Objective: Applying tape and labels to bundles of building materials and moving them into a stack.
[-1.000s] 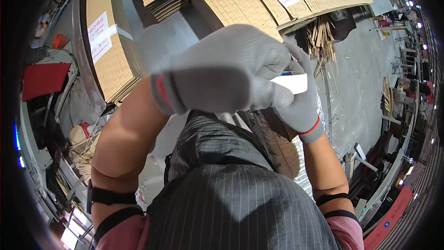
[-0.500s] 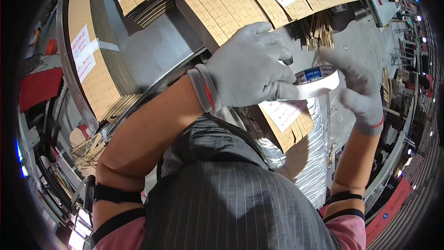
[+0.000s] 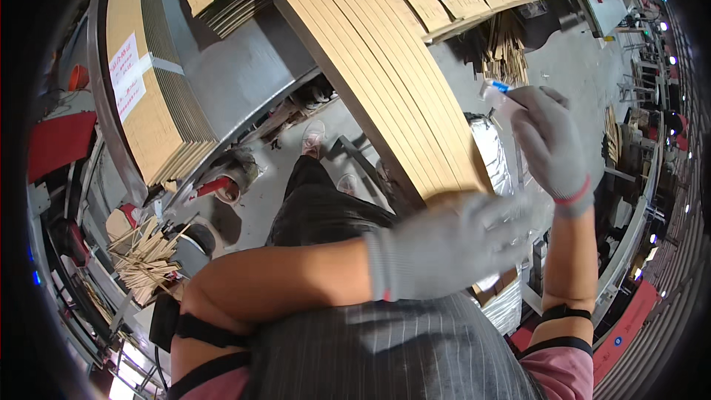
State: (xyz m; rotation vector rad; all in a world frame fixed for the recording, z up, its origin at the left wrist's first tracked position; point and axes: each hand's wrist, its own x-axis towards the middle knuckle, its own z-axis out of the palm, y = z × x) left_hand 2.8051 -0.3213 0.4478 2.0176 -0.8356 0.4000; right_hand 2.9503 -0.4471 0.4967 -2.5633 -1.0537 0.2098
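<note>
**Strips (image 3: 370, 81) nearest the left hand (image 3: 463, 244), tape (image 3: 506, 107) in the right hand (image 3: 554, 137)**

Gripping the tape in the right hand, with fingers curled round its near side; showing a blue patch at the far end of the roll, seen nearly edge-on. Held up beside the strips, just to their right as viewed, with grey floor (image 3: 566, 59) behind.

Spread in the left hand, with fingers roughly straight and pointing right, blurred; gripping nothing visible. Crossing low in front of the apron (image 3: 415, 348), over the near end of the strips. Cannot tell whether touching them or only above, nor whether joined to the roll by a length of tape.

Running lengthwise in the strips from upper left, far off, to lower right, close in: long axis slanting toward the left hand. Closer, then, to that end with the left hand than with the right, and below the tape in the view.

Farther left, on the bench (image 3: 252, 63), a banded stack (image 3: 148, 141) with white labels (image 3: 127, 78). Beyond the tape, a bundle of offcuts (image 3: 506, 55).
</note>
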